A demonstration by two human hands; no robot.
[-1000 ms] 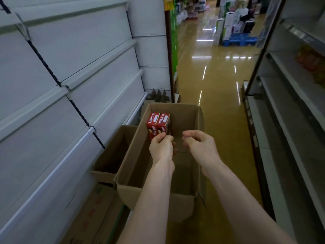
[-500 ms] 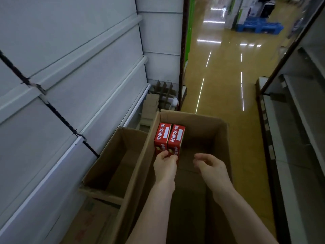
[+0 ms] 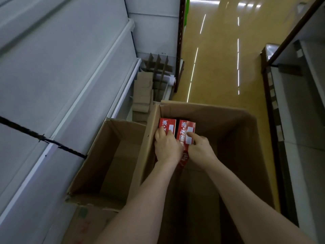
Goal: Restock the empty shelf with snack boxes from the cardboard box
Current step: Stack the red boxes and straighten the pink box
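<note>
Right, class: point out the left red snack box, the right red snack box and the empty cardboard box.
left red snack box (image 3: 168, 123): head view, top face.
right red snack box (image 3: 184, 127): head view, top face.
empty cardboard box (image 3: 100, 155): head view, inner left wall.

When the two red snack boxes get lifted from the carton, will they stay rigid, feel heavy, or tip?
Probably rigid: the red snack boxes show straight, crisp edges under the left hand and right hand. Likely light, since a single hand grips each. Tall and narrow, they might tip if released, though the cardboard box wall stands close.
</note>
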